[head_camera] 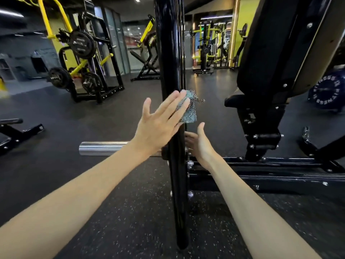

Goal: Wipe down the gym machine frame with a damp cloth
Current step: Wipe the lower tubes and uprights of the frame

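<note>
The left hand [160, 122], fingers straight and together, presses a grey-blue patterned cloth [189, 111] flat against the machine's black upright post [169, 53]. The right hand [201, 144] is lower, just beside the post, open with its thumb raised, holding nothing. A chrome bar [100, 148] juts out to the left.

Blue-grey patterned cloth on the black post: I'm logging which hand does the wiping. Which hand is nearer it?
Left. The left hand presses flat on the blue-grey patterned cloth against the black upright post; the right hand is open below the cloth, beside the post.
</note>
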### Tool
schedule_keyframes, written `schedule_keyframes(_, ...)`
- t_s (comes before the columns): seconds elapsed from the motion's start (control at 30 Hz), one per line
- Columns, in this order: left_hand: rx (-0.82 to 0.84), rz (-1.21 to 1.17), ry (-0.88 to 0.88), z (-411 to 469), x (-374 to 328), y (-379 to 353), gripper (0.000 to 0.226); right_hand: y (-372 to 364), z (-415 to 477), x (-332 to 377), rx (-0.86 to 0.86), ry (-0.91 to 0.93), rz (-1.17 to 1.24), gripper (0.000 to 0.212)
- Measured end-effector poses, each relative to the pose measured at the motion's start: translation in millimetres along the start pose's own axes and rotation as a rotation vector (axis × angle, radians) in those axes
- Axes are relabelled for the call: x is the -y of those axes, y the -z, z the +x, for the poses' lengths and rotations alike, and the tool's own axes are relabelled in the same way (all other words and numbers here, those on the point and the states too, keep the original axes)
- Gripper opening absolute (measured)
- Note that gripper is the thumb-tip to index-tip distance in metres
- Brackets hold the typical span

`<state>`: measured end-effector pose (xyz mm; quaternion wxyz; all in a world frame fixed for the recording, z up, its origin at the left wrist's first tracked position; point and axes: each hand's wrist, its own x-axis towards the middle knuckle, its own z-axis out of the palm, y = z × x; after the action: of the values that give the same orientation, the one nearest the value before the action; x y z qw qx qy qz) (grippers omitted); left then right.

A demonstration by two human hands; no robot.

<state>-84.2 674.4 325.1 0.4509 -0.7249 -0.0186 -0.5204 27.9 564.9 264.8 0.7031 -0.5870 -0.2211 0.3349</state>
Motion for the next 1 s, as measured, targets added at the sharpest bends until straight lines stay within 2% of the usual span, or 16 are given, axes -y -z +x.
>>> schedule_keyframes(0.07,-0.003,-0.071,-0.005,-18.5,-6.2,-5.2,0.050,0.6,4.4,-0.9,-0.002,0.023,-0.047,0.076)
schedule_keyframes(0.17,0.087,-0.096,-0.268,-70.4,-20.5,-9.5,0.068,-1.9,-0.3,5.4,0.047,0.015,-0.107,0.063)
schedule_keyframes(0.23,0.097,-0.117,-0.291,-68.4,-18.2,-7.2,0.063,-2.0,1.2,3.7,0.041,0.032,-0.165,0.054)
schedule_keyframes(0.3,0.007,-0.182,-0.100,-34.7,-10.7,-5.3,0.051,-3.8,-1.7,4.8,0.018,0.105,-0.254,0.038)
schedule_keyframes(0.37,-0.059,-0.305,0.157,4.3,-2.1,-3.5,0.048,-3.7,-1.3,5.7,0.037,0.095,-0.286,0.039)
schedule_keyframes(0.43,-0.096,-0.379,0.213,15.2,-5.8,-7.5,0.046,-1.3,1.9,3.2,0.037,0.101,-0.279,0.039)
schedule_keyframes(0.5,-0.094,-0.354,0.077,-16.6,-28.6,-15.7,0.045,0.4,1.0,0.2,0.014,0.125,-0.248,0.033)
schedule_keyframes(0.57,0.015,-0.313,-0.081,-74.9,-58.3,-15.1,0.051,5.1,0.6,-7.3,0.013,0.118,-0.162,0.034)
schedule_keyframes(0.63,0.156,-0.283,-0.253,-131.5,-76.6,-9.5,0.067,4.8,-4.8,-11.7,0.028,0.073,-0.068,0.046)
schedule_keyframes(0.7,0.196,-0.224,-0.386,-154.0,-74.6,-7.1,0.078,4.5,-6.7,-15.8,0.062,0.108,-0.076,0.055)
schedule_keyframes(0.77,0.138,-0.232,-0.337,-143.3,-67.2,-8.4,0.076,0.1,-13.1,-26.2,-0.044,0.270,-0.179,0.045)
schedule_keyframes(0.87,0.080,-0.374,-0.016,-108.7,-65.8,-6.0,0.054,-0.2,-30.6,-62.8,-0.505,0.613,-0.425,0.028)
schedule_keyframes(0.9,0.099,-0.414,0.038,-106.1,-70.6,-6.6,0.049,1.6,-37.0,-78.8,-0.664,0.712,-0.514,0.025)
schedule_keyframes(0.93,0.119,-0.432,0.017,-110.8,-78.0,-6.0,0.049,4.6,-42.3,-96.1,-0.770,0.785,-0.576,0.022)
schedule_keyframes(1.0,0.194,-0.401,-0.212,-139.6,-99.3,-1.4,0.054,9.8,-52.7,-129.6,-0.808,0.803,-0.661,0.020)
